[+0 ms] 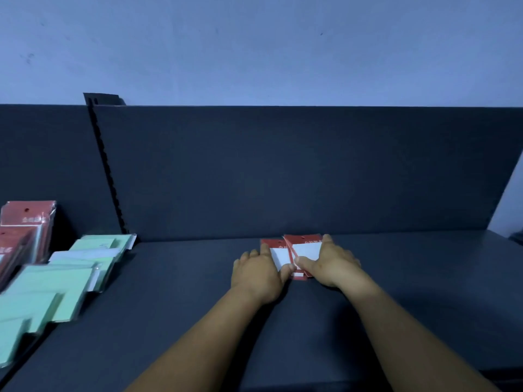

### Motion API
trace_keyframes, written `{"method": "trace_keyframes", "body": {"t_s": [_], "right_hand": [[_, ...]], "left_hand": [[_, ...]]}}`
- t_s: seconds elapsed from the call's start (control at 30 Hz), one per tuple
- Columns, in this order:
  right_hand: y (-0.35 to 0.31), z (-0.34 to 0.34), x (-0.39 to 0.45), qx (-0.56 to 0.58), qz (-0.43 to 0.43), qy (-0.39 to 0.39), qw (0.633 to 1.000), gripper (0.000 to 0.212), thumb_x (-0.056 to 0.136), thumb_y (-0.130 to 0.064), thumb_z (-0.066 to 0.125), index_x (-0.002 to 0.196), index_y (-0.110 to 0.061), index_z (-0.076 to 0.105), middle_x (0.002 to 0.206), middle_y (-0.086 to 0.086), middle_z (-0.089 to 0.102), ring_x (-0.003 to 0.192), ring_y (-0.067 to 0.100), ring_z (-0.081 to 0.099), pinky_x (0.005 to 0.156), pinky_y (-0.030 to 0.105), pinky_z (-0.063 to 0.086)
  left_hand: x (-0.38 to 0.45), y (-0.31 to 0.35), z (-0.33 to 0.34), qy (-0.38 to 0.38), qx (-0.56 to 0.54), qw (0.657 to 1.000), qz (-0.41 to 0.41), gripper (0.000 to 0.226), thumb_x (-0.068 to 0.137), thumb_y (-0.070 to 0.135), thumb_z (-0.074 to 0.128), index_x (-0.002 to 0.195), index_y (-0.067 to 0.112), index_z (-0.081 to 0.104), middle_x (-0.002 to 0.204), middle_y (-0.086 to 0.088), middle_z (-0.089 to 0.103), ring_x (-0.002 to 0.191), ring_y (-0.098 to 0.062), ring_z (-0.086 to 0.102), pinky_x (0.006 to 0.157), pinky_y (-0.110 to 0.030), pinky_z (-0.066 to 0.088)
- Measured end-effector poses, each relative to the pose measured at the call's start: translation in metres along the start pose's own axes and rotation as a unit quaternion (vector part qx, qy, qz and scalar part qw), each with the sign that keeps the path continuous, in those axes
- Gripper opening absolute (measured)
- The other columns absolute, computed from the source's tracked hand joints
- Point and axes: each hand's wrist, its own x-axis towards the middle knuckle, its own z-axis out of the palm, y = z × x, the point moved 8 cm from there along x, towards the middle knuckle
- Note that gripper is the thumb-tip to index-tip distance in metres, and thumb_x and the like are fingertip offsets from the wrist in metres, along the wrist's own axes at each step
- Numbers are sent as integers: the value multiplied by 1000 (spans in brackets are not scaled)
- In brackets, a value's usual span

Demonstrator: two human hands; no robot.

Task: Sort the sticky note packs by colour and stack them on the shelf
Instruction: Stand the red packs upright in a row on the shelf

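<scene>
Two white sticky note packs with red card headers [297, 248] lie overlapping on the dark shelf [184, 292], close to its back panel. My left hand [259, 271] rests against their left edge, index finger straight along the side and thumb on the near corner. My right hand [332, 264] frames the right edge the same way, thumb on the near edge. Both hands press on the packs with straight fingers. A spread of green packs [56, 287] lies at the far left of the shelf.
Red-headed packs [27, 227] lean upright at the far left behind the green ones, with a pale white pack [85, 254] among them. A slotted black upright [106, 171] divides the back panel [283, 171]. The shelf ends at the right near a pale wall [506, 210].
</scene>
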Motion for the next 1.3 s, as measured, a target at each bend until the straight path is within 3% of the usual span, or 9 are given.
{"method": "trace_keyframes", "body": {"t_s": [0.13,0.27,0.5,0.7,0.83,0.97,1.17,1.23,1.3], "right_hand": [[0,2,4,38,-5,21,999,107,71,-64,66,150,-14,14,146,8,40,134,33,32,108,40,30],[7,3,3,70,1,24,997,114,61,-67,72,148,-15,21,141,7,43,132,32,32,105,39,32],[12,4,2,148,-3,47,988,93,55,-57,82,127,-19,37,130,6,42,125,30,42,103,41,39],[30,-7,11,259,42,66,963,43,70,-31,80,101,-7,63,104,8,68,93,26,65,80,38,55],[19,-3,9,246,16,59,967,34,69,-33,78,89,-7,71,88,7,72,81,25,69,74,38,56],[16,6,9,292,18,24,956,36,62,-31,80,91,-12,69,87,2,72,81,22,70,80,42,58],[18,18,18,360,-3,-1,933,73,32,-47,73,98,-15,66,90,-2,73,81,19,72,76,42,60],[14,17,18,395,-20,-1,918,68,38,-43,75,99,-14,66,92,-1,74,82,19,72,77,43,60],[5,11,11,435,-41,10,900,51,57,-32,79,103,-14,62,99,2,73,86,19,71,81,42,58]], "left_hand": [[6,-1,1,25,-46,999,-2,92,84,69,46,150,11,21,144,-7,43,134,-27,35,109,-35,28],[6,-6,-4,50,-132,990,-6,75,79,56,64,141,25,37,132,1,54,122,-25,40,102,-31,36],[-1,-10,-5,40,-148,988,-29,74,81,47,65,143,23,33,136,-3,47,129,-25,31,106,-33,31],[1,-19,-8,52,-142,987,-57,73,83,55,59,142,17,38,138,-6,49,132,-28,32,108,-36,29],[6,-18,-9,52,-174,980,-76,53,74,51,70,111,15,56,116,-4,62,118,-28,46,97,-38,43],[8,-18,-5,23,-263,961,-86,22,73,28,76,72,21,54,92,-3,71,93,-24,66,86,-39,53],[13,-24,4,-2,-311,947,-79,14,73,22,76,84,16,70,83,1,73,81,-18,70,77,-30,56],[13,-24,2,11,-372,926,-69,5,79,20,73,80,16,70,79,1,73,73,-14,69,74,-29,57],[9,-22,-3,31,-457,887,-56,10,86,22,68,81,14,67,76,1,71,63,-11,65,66,-28,57]]}}
